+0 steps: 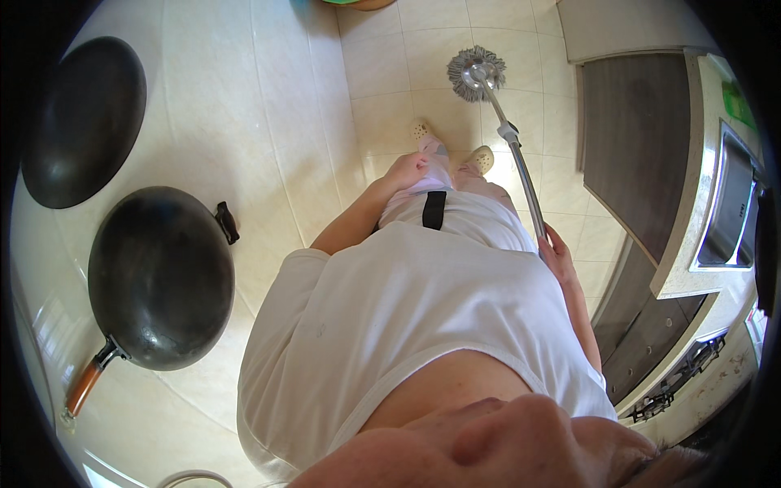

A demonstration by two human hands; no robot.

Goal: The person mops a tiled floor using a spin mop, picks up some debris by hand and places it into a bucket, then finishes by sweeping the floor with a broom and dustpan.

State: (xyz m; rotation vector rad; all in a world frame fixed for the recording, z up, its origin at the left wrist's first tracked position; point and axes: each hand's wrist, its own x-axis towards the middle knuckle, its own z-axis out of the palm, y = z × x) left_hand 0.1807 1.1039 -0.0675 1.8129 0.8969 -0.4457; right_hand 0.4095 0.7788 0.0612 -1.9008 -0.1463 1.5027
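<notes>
My right hand [555, 251], low at my right side, is closed around the metal pole of a round string mop [526, 174]. The pole runs forward through a grey plastic joint to a mop head [477, 73] with grey strands, which lies over the tiled floor ahead of my feet. My left hand [407, 171] is by my left thigh, its fingers curled against the pale pink trousers [438, 163]; no object shows in it. Two beige clogs [482, 160] are on my feet. A black strap hangs at the front of my white shirt [434, 210].
At left, a black wok [161, 277] with a wooden handle and a second black pan or lid [85, 122] hang against the tiled wall [207, 91]. Dark cabinets [637, 146], a counter with a steel sink [726, 201] and a gas hob [677, 378] line my right.
</notes>
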